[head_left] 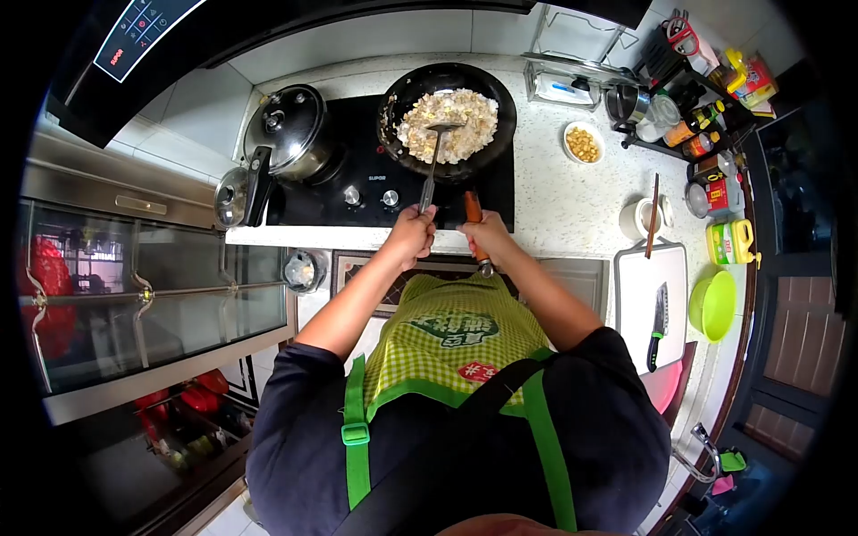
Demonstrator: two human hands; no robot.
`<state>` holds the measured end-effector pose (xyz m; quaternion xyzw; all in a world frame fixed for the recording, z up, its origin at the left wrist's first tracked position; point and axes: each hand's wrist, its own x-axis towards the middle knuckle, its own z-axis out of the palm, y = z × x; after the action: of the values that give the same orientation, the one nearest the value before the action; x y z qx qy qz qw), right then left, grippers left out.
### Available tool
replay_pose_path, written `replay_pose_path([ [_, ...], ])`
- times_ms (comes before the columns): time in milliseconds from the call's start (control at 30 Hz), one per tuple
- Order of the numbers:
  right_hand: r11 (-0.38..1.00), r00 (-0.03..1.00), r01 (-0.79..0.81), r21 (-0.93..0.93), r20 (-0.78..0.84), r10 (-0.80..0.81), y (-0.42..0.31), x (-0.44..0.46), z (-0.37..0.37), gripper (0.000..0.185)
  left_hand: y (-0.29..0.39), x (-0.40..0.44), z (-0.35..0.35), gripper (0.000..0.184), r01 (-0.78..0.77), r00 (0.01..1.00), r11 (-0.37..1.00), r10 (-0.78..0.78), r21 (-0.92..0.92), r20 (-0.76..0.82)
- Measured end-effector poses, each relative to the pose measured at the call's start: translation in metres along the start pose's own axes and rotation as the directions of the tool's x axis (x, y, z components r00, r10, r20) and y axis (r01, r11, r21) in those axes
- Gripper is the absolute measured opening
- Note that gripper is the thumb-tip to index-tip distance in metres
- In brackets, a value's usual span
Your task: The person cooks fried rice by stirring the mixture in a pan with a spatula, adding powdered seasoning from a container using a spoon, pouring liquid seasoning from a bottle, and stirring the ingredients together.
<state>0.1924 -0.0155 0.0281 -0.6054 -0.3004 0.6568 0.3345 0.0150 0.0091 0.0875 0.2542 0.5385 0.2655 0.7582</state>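
A black wok (388, 134) sits on the right side of the cooktop with fried rice (474, 112) in it. My left hand (411, 236) is closed around the handle of a spatula (431, 171), whose blade rests in the rice near the middle. The fingers of my right hand (488, 238) wrap round the wok's reddish-brown handle (472, 207), which points toward my body. Both hands are at the front edge of the cooktop, side by side and apart.
A lidded pressure cooker (288, 134) occupies the cooktop's left side. To the right are a bowl of peanuts (583, 143), a white pot with chopsticks (636, 217), a cutting board (633, 295) with a knife (659, 326), a green bowl (712, 305) and an oil jug (731, 243).
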Motion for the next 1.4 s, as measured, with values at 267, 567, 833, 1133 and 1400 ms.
replay_pose_path([
  [267,1.0,1.0,0.016,0.016,0.004,-0.016,0.009,0.005,-0.003,0.025,0.016,0.018,0.005,0.019,-0.065,0.996,0.987,0.074,0.147,-0.054],
  [567,0.998,0.999,-0.012,0.069,0.039,0.009,0.011,0.005,0.003,0.026,0.009,-0.011,-0.002,0.026,0.099,0.995,0.984,-0.1,0.145,-0.003],
  [833,0.987,0.994,-0.04,0.157,0.109,0.023,0.02,0.012,0.013,0.027,0.002,0.003,-0.004,0.024,0.152,0.987,0.986,-0.155,0.063,0.046],
  [1133,0.749,0.714,0.5,-0.434,-0.282,-0.641,0.002,-0.016,0.012,0.051,-0.038,0.005,0.021,0.027,-0.038,0.999,0.981,0.037,0.192,0.012],
  [1400,0.968,0.997,-0.026,0.252,0.072,0.008,-0.028,0.0,0.007,0.028,-0.055,-0.002,0.023,0.03,-0.386,0.92,0.695,0.34,0.607,0.196],
])
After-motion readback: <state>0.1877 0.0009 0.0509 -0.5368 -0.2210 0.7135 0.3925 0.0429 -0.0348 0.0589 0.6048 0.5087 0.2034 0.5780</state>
